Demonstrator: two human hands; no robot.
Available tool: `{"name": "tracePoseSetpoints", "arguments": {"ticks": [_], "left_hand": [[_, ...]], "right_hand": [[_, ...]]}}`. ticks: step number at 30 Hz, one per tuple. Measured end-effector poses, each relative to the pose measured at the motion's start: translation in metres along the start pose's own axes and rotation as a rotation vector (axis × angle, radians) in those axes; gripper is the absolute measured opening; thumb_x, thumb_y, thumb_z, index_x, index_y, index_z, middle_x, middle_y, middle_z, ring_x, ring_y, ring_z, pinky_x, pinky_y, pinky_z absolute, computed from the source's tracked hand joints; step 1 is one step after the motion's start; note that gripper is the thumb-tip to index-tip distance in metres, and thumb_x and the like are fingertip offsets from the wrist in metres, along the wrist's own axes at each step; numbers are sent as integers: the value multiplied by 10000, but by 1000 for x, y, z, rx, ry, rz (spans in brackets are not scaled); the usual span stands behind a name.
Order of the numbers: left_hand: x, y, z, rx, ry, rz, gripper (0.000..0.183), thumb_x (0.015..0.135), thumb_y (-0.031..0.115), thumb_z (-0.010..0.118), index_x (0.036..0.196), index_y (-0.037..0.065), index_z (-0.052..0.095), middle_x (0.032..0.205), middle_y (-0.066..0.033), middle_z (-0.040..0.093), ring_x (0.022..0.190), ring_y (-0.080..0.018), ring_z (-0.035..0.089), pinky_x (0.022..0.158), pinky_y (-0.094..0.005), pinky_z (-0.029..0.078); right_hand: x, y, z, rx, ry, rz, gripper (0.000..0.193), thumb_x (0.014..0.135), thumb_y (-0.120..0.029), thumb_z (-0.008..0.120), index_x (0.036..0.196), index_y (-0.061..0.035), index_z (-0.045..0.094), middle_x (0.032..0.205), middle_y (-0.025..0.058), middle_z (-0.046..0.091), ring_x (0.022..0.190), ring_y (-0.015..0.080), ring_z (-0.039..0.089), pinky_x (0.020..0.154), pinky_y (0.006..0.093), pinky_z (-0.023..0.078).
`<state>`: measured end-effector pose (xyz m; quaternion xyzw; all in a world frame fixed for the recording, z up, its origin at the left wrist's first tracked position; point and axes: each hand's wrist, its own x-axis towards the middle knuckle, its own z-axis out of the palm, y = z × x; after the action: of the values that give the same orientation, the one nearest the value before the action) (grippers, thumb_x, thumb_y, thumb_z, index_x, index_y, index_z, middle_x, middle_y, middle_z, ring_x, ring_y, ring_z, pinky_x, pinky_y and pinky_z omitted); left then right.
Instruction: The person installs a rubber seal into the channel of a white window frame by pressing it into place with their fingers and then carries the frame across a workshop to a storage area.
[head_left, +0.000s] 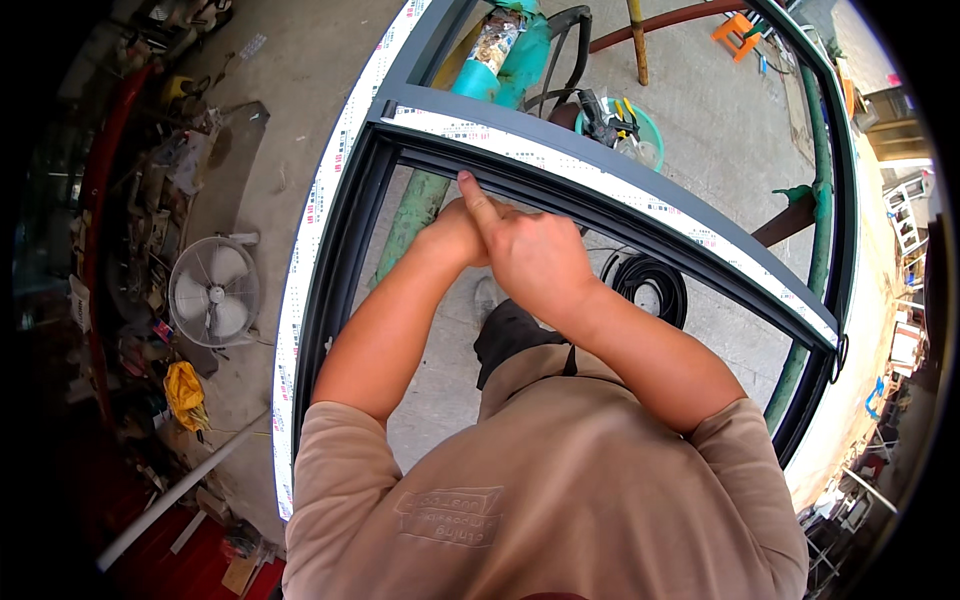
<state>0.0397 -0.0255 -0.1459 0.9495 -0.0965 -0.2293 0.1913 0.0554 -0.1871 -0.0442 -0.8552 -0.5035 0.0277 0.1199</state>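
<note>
A large dark grey window frame [345,235], partly covered in printed white film, surrounds me, and my legs show through its lower opening. Both hands are together at the inner edge of its crossbar [560,150]. My right hand [540,255] has its fingers curled in, overlapping the left; one finger, seemingly the right hand's, stretches out toward the dark inner rail. Behind it my left hand [455,232] is bent at the wrist, its fingers mostly hidden. Whatever the hands press or hold against the rail cannot be made out.
A coil of black strip [672,290] lies on the floor beyond the right forearm. Green pipes [415,215] pass beneath the frame. Farther off stand a turquoise basin [648,135] with tools and an orange stool [738,35]. At left are a standing fan [215,292] and a yellow bag [185,393].
</note>
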Motion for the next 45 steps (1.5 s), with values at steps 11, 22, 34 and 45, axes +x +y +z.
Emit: {"name": "tracePoseSetpoints", "arguments": {"ticks": [11,22,34,45], "left_hand": [[-16,39,-42,-141,-81,-221,346,959,312,668,1131,27,762,1120,-249,766,1071,-423,730,929,-529,566],[-17,26,-27,-118,79,-38,373,1008,334,700,1147,-11,724,1101,-231,763,1062,-433,709,946,-513,540],[-13,51,-47,-172,-68,-96,327,1016,252,702,1218,-6,697,1063,-219,768,975,-381,739,863,-452,564],[-33,63,-25,-1232,149,31,470,1114,419,625,1289,-15,668,987,-59,710,941,-169,700,928,-371,585]], "right_hand": [[-43,23,-7,14,16,108,916,810,-91,698,1681,-197,434,677,76,677,533,289,666,542,441,573],[-159,63,-21,59,110,426,834,869,-100,708,1660,-137,448,715,86,681,542,279,660,527,427,564],[-238,108,-22,80,366,849,669,918,-137,725,1559,-165,536,768,102,709,645,329,700,585,448,563],[-289,175,-41,1324,1184,1446,282,1089,-334,657,1005,-65,669,738,-16,569,566,66,440,513,240,329]]}}
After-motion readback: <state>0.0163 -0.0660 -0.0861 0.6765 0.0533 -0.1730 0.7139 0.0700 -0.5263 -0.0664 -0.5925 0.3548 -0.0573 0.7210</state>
